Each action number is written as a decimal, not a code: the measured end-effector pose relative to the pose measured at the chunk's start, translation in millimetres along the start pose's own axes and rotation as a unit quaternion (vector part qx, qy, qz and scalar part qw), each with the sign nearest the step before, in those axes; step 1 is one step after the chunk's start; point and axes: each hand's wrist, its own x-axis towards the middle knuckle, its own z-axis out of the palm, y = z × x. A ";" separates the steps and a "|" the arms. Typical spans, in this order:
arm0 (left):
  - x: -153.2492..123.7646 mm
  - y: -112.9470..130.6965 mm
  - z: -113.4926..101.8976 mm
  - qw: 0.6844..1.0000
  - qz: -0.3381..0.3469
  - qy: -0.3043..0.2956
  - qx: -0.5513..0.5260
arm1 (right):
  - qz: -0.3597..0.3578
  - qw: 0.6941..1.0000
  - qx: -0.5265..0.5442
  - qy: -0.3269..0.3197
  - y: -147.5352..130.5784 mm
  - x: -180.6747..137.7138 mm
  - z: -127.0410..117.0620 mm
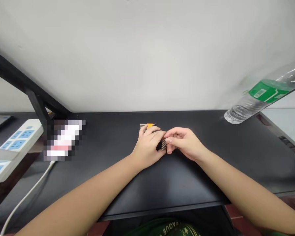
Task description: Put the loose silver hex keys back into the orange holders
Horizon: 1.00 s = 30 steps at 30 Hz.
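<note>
My left hand is closed over a hex key set on the black table, covering most of it. Part of its orange holder and several thin metal rods show past the fingertips. More rod ends stick out below, beside the left thumb. Thumb and forefinger of my right hand are pinched together at the set's right side, against a hex key. Its far end is hidden between the two hands.
A clear water bottle with a green label stands at the right. To the left lie a blurred-out phone, its white cable and a white power strip. A black frame bar rises near the wall.
</note>
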 end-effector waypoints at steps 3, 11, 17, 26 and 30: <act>-0.7 -1.3 1.4 1.000 0.004 0.000 -0.007 | -0.037 0.999 -0.031 -0.020 3.6 2.9 -3.7; 0.6 -9.8 4.3 0.999 -0.013 -0.032 -0.043 | -0.107 0.993 -0.015 -0.049 17.0 16.3 -20.6; -0.9 -6.5 6.4 0.996 0.000 -0.008 -0.091 | -0.089 0.989 0.049 -0.108 17.5 19.3 -28.9; 4.6 6.5 1.9 0.986 -0.045 -0.004 -0.161 | -0.077 0.995 0.038 -0.056 13.4 20.4 -19.4; 2.6 5.9 3.6 0.983 -0.063 0.002 -0.173 | -0.080 0.996 0.028 -0.039 14.2 20.8 -18.4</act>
